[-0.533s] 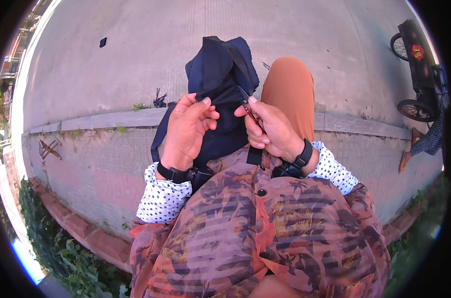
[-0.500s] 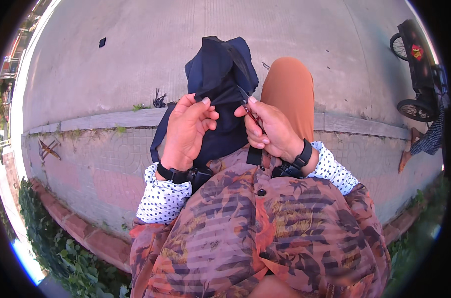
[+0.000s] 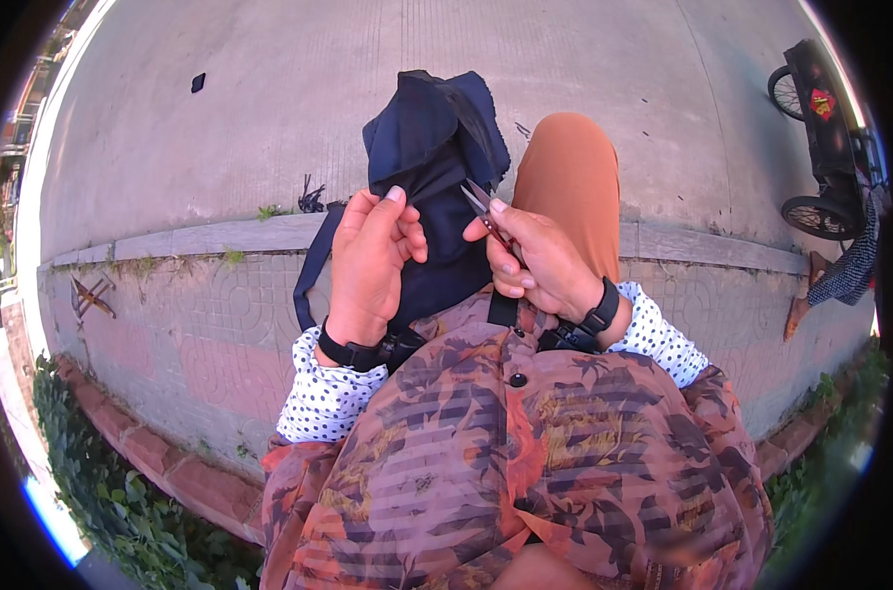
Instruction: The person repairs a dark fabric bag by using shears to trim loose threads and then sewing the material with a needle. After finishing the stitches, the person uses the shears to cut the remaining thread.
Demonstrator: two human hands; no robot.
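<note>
Dark navy cloth (image 3: 436, 231) is draped over my left leg and hangs past the knee, with a long strap-like strip falling at its left side. My left hand (image 3: 368, 265) pinches an edge of this cloth between thumb and fingers. My right hand (image 3: 549, 256) is closed round small scissors (image 3: 478, 200) with dark red handles. Their blades point up and to the left over the cloth, slightly parted. Whether the blade tips touch the cloth I cannot tell.
My right knee (image 3: 569, 187) in orange-brown trousers is beside the cloth. Dark scraps (image 3: 312, 195) lie near the kerb (image 3: 269, 234). A black flat object (image 3: 199, 83) rests on the pavement, a small folding stool (image 3: 94, 297) stands left, a cart (image 3: 822, 138) and another person's feet (image 3: 802, 300) are right.
The scissors have shifted slightly left and their blades now show parted. My left hand has moved slightly left with its pinch on the cloth.
</note>
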